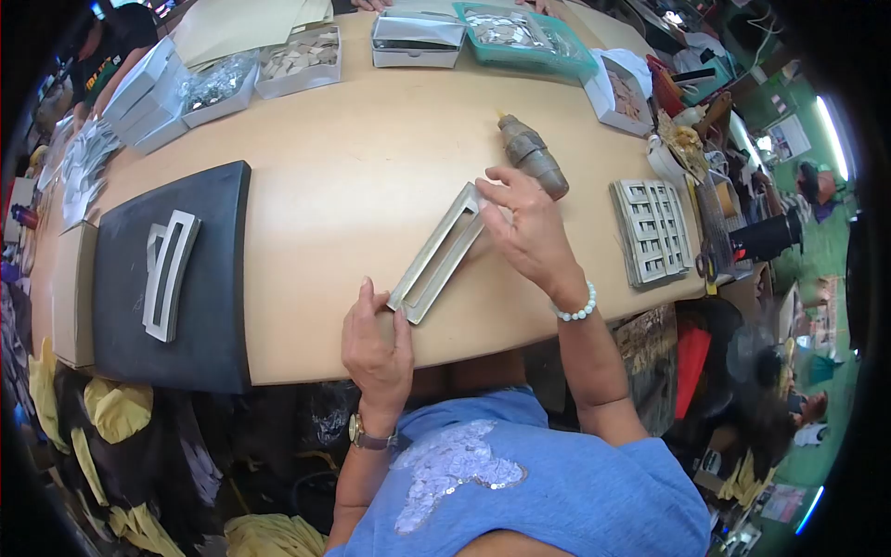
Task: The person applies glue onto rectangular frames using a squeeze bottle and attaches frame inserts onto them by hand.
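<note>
A long, narrow rectangular frame (416,269) with an open slot down its middle lies slanted between my hands, over the table's near side. My left hand (376,348) pinches its lower end between thumb and fingers. At the upper end, my right hand (527,227) has thumb and fingers closed around the corner; part of the grip is hidden. Just beyond the right hand lies a grey-brown wrapped squeeze bottle (534,156) with a yellowish tip. To the left, similar slotted frames (174,278) rest overlapping on a black board (218,269).
On the right edge sits a stack of pale sheets with rectangular cut-outs (654,232). Along the far side stand white boxes of small pieces (299,63), a lidded white box (418,42) and a teal tray (529,42). Other people's hands show at the far edge.
</note>
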